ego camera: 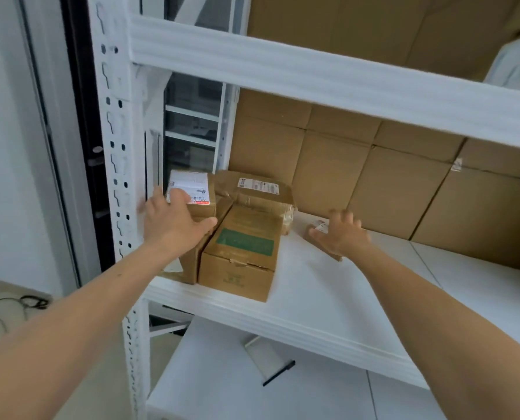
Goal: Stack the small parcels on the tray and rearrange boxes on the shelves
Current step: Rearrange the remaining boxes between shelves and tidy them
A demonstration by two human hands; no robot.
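On the white middle shelf stand several brown parcels at the left end. A box with a green label is in front. Behind it lies a taped parcel. A small box with a white shipping label sits on top of a taller box at the far left. My left hand grips that small box, thumb along its front edge. My right hand reaches over a small flat parcel lying on the shelf, fingers spread and mostly covering it.
Large cardboard boxes line the back of the shelf. The upper shelf beam hangs close overhead. A perforated white upright stands at the left. On the lower shelf lie a black pen and a white card.
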